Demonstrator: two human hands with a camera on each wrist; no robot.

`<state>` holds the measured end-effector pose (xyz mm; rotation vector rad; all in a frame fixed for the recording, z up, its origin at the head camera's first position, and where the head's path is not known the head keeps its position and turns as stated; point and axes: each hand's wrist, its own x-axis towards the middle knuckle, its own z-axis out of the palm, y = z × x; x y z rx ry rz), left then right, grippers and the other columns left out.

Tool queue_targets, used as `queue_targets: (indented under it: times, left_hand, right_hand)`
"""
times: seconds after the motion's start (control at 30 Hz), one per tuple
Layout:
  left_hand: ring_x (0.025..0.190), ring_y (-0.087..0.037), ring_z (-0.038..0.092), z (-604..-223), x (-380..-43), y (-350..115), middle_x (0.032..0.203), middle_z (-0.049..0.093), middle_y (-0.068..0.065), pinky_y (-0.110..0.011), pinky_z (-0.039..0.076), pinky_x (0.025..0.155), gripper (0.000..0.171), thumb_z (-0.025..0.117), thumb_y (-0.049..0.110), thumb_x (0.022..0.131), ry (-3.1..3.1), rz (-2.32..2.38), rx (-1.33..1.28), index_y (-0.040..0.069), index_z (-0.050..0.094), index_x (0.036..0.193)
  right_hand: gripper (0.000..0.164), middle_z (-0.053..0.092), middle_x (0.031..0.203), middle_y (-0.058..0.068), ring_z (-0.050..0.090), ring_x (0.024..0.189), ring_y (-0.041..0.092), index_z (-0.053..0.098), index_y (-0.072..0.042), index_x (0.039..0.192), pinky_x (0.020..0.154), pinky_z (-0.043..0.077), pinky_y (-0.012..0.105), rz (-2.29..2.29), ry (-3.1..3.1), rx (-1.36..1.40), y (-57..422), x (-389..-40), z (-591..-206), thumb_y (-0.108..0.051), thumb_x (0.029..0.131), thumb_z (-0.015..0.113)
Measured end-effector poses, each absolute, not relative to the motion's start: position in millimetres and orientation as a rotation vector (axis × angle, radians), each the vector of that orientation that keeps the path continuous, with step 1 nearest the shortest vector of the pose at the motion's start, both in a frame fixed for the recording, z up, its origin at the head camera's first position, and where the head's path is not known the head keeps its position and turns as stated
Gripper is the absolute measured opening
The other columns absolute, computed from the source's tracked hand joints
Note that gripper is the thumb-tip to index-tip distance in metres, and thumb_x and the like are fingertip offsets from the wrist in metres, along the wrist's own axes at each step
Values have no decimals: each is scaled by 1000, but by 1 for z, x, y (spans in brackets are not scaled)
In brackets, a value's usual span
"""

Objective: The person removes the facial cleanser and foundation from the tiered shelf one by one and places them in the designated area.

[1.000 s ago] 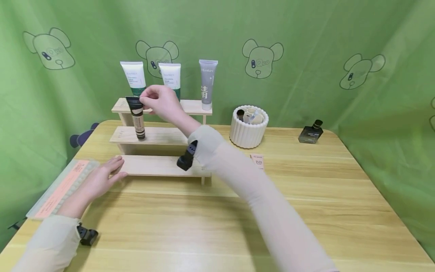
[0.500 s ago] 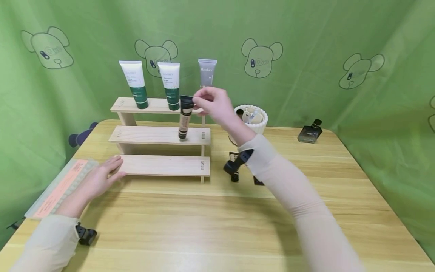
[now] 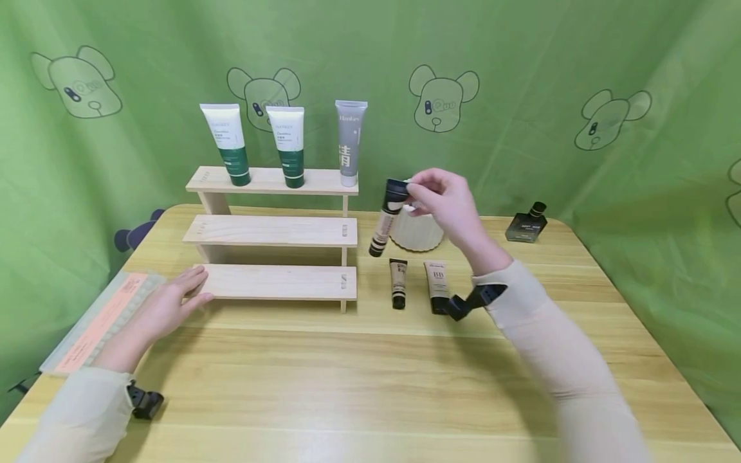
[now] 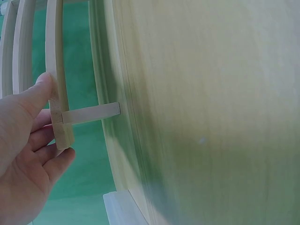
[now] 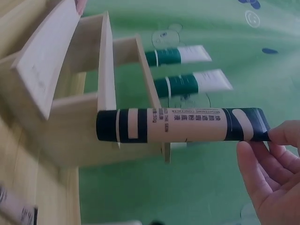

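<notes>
My right hand [image 3: 448, 206] pinches the flat black end of a beige-and-black concealer tube [image 3: 386, 220], which hangs tilted, cap down, in front of the white ribbed holder. In the right wrist view the same concealer tube [image 5: 187, 125] lies across the picture, its printed label showing. At the left end of a three-step wooden display rack [image 3: 278, 281], my left hand [image 3: 173, 299] holds the lowest board. Thumb and fingers wrap that board's end [image 4: 57, 101] in the left wrist view. Two white-and-green tubes [image 3: 226, 145] and a grey tube [image 3: 349, 145] stand on the top step.
A small beige-and-black tube [image 3: 398, 283] and a BB cream tube [image 3: 437, 286] lie right of the rack. Behind them stands the ribbed holder [image 3: 417, 231], partly hidden by my hand. A dark perfume bottle [image 3: 527, 224] is at the back right, a pink-labelled flat pack [image 3: 101, 325] at left.
My right hand has carried the concealer tube from the rack's middle step rightward, past the rack's end, and the tube now tilts more. The left hand stays at the rack's lowest board.
</notes>
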<state>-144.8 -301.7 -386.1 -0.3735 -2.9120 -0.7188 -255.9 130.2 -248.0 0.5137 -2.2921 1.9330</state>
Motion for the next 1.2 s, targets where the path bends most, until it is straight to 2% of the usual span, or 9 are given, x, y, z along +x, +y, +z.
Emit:
queue_targets:
  times: [0.3,0.6,0.87,1.13,1.2]
  left_hand:
    - [126,-47,28,-386,-145,-302,137,31,-31,-57,22,103,58,55,30,93,-2918,-719,-374,-14,41,129]
    - [127,-46,28,-387,-145,-303,138,31,-30,-57,21,103,58,55,31,93,-2927,-717,-366,-13,41,130]
    - [127,-46,27,-387,-146,-303,139,30,-30,-56,21,104,58,55,30,93,-2929,-720,-366,-12,41,130]
    - [127,-46,27,-387,-145,-303,139,30,-30,-56,20,104,58,54,31,93,-2934,-712,-371,-12,41,130]
    - [127,-46,27,-386,-145,-303,139,30,-30,-56,20,104,58,55,30,93,-2935,-710,-372,-12,41,130]
  right_hand:
    - [12,64,82,5,63,71,14,56,6,96,61,56,26,1899,-2352,377,187,-248,-267,-3,89,59]
    - [13,64,75,1,63,66,10,55,7,94,57,56,24,1994,-2336,243,242,-255,-294,-4,89,59]
    - [16,60,80,5,61,69,10,56,2,93,66,56,24,2022,-2510,160,302,-283,-340,-13,90,61]
    - [12,63,74,4,62,66,11,54,4,98,66,55,24,2119,-2686,-27,330,-291,-371,-7,91,55]
    - [18,62,73,3,62,66,10,52,9,104,66,55,23,2109,-2722,-60,332,-294,-377,-5,92,53]
